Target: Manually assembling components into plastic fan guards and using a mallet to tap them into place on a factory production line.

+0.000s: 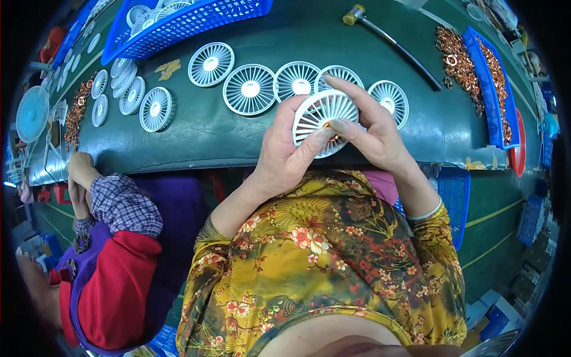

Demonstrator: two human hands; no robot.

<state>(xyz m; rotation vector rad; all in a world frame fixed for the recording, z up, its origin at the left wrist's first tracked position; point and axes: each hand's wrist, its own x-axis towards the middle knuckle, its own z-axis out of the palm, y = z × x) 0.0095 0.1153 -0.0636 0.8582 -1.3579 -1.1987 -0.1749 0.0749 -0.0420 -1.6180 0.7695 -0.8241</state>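
A white round grille with radial slats (318, 108) is held tilted just over the near edge of the table. My left hand (278, 147) is closed around its left side, thumb toward the middle. On the other side my right hand (380, 135) grips the rim, its thumb pressed near the hub. A coppery bit shows beside the thumbs, partly hidden by them; its full shape cannot be made out. Behind my hands several like grilles (250, 89) lie in a row, one (388, 103) to the right of my right hand.
A hammer (398, 47) lies at the back right, beside loose copper-coloured rings (458, 59) and a blue tray (489, 89) of them. A blue basket (190, 27) holds more grilles at the back left. A co-worker's hands (82, 172) are at the table's left, near other rings (77, 116).
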